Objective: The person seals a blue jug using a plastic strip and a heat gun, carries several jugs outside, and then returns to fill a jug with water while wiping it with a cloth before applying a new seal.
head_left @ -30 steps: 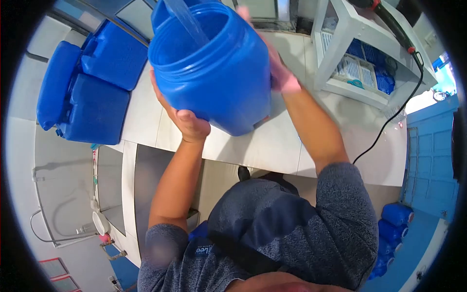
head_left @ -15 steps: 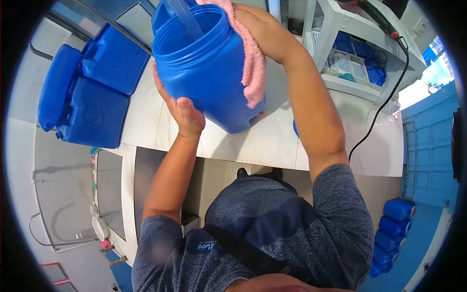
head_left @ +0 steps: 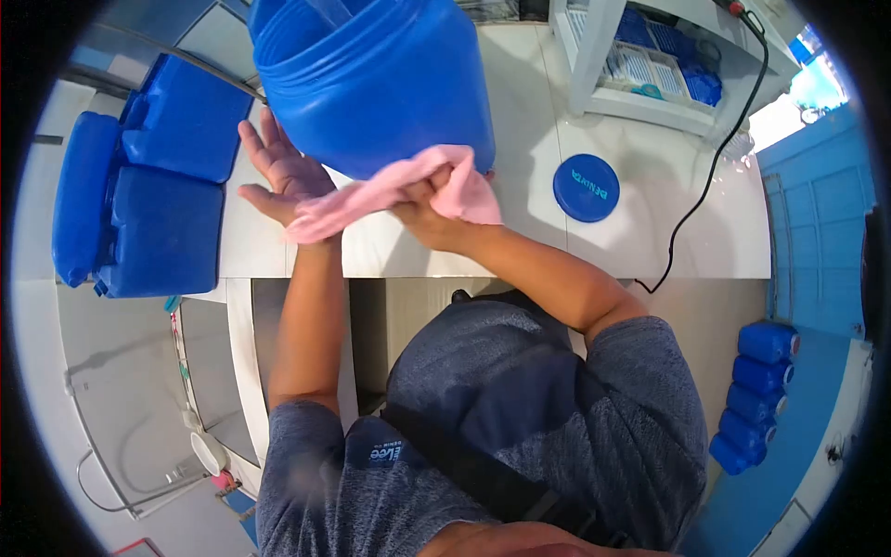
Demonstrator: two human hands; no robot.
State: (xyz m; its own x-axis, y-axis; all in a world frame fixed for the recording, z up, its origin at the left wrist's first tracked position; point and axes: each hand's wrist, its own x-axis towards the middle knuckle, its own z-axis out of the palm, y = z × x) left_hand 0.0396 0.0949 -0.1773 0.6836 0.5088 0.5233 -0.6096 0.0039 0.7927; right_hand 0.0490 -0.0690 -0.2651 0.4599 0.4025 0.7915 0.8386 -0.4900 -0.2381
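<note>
A big blue plastic jug (head_left: 390, 102) with a wide, threaded open mouth stands tilted in the view at the top, a stream of water (head_left: 330, 11) running into it. My right hand (head_left: 429, 206) grips a pink cloth (head_left: 339, 212) bunched at the jug's near lower side. The cloth's loose end stretches left across the wrist of my left hand (head_left: 286, 176). That hand is open, palm up and fingers spread, beside the jug's lower left. A round blue lid (head_left: 587, 187) with green handwritten letters lies on the white counter (head_left: 529, 246), right of the jug.
More blue jugs (head_left: 167, 227) stand at the left end of the counter. On the right are a white shelf (head_left: 594, 74) with baskets and a black cable (head_left: 685, 223) hanging over the counter edge. Several blue containers (head_left: 756, 395) are stacked low at the far right.
My right hand has come down from the jug's upper right side to its near side with the cloth. My left hand has let go of the jug. The lid now shows fully.
</note>
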